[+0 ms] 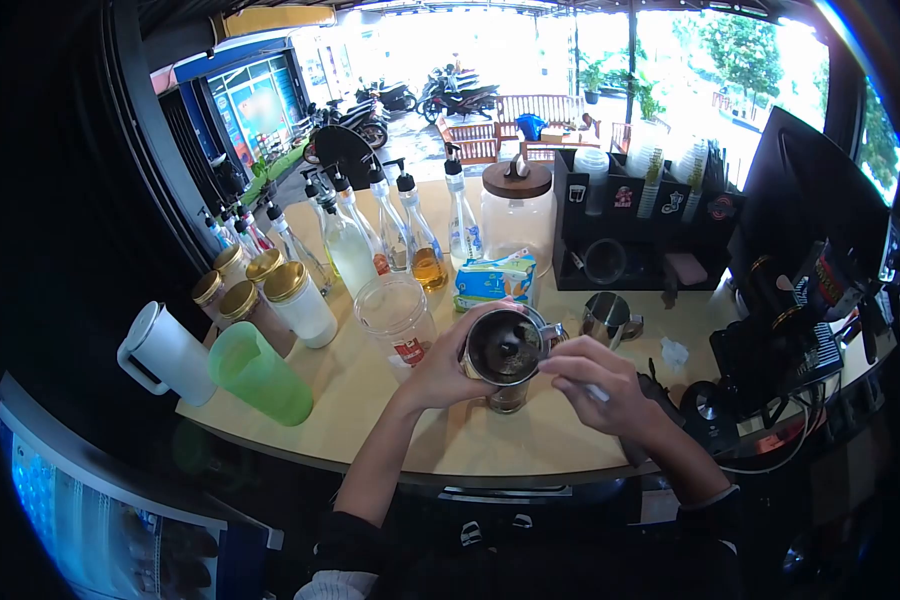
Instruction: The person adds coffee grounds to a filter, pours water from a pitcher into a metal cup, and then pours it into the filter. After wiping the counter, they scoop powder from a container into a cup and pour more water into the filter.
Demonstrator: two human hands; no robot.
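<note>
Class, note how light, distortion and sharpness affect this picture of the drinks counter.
Head view: daylight behind blows out the street; fisheye bends the counter edge and blackens the corners; the metal cup in the left hand is fairly sharp.

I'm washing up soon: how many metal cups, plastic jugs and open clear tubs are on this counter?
Metal cups: 2
Plastic jugs: 2
Open clear tub: 1
Total: 5

Curved tan counter (pixel 360 392), sunlit street (pixel 420 135), parked motorbikes (pixel 460 97)
</note>
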